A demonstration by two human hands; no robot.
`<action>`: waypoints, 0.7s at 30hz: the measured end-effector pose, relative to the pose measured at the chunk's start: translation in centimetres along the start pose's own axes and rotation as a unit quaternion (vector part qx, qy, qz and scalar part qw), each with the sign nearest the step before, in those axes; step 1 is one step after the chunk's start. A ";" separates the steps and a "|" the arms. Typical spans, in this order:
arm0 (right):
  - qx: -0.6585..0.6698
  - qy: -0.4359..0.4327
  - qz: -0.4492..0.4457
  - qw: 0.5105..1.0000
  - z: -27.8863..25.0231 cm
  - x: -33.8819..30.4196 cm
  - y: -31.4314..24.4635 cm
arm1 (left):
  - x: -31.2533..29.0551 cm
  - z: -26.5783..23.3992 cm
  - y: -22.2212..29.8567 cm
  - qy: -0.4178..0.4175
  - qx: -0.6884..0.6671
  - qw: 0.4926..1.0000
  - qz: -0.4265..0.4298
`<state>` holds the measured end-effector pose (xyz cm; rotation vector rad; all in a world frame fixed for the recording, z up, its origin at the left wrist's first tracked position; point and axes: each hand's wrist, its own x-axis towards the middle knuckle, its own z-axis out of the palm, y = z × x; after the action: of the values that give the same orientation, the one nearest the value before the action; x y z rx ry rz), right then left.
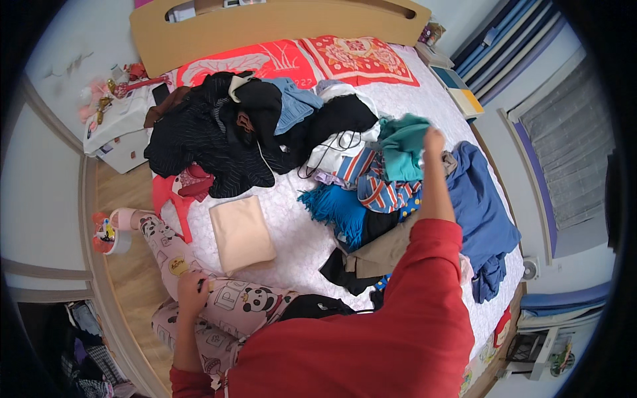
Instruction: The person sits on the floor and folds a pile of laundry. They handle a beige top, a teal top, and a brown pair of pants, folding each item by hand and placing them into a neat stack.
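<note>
Over the bed (292, 229), our right hand (433, 140) clamps teal cloth (403, 152) in its fingers; we should lift gently, lest striped cloth (379, 194) drag. For our left hand (191, 293), we cannot tell.

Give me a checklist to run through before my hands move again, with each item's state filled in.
1. Grip on the teal garment: ok; the right hand grasps it at its right side.
2. Teal garment laid flat: not ok; it is bunched.
3. Teal garment free of the striped garment: cannot tell; they overlap in this view.
4. Left hand empty: cannot tell; something dark shows at its fingers.
5. Cream cloth lying flat: ok; it makes a neat rectangle on the bed.
</note>
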<state>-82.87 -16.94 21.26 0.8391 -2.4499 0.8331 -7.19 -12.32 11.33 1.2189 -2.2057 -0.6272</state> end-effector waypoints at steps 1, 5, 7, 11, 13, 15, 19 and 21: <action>0.220 -0.030 0.138 0.965 -0.6 0.8 -3.7 | -0.9 -1.4 0.2 0.007 -0.002 1.000 -0.009; 0.662 -0.069 0.021 0.746 -12.9 5.7 -12.9 | -3.5 -4.3 -1.5 -0.058 -0.224 0.938 -0.257; 0.718 -0.069 -0.001 0.692 -18.8 5.3 -20.2 | -3.1 -6.7 -2.4 -0.053 -0.252 0.934 -0.248; 0.768 -0.168 -0.067 0.615 -29.4 6.7 -29.1 | 1.8 -12.4 0.8 -0.013 -0.256 0.949 -0.184; 0.738 -0.200 -0.200 0.612 -32.2 5.0 -34.1 | 4.9 -16.4 5.5 0.029 -0.243 0.962 -0.122; 0.736 -0.339 -0.262 0.524 -34.3 3.1 -39.0 | 7.1 -19.0 10.1 0.118 -0.312 0.943 -0.011; 0.765 -0.450 -0.269 0.374 -35.2 -3.6 -47.9 | 8.9 -24.0 17.3 0.108 -0.246 0.963 0.026; 0.779 -0.484 -0.267 0.297 -35.4 -6.6 -52.7 | 8.5 -26.2 18.0 0.161 -0.232 0.959 0.039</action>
<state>-36.80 -24.79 64.73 3.1310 -0.2439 2.8383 -5.03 -14.61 44.09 0.9099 -1.7012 -0.7957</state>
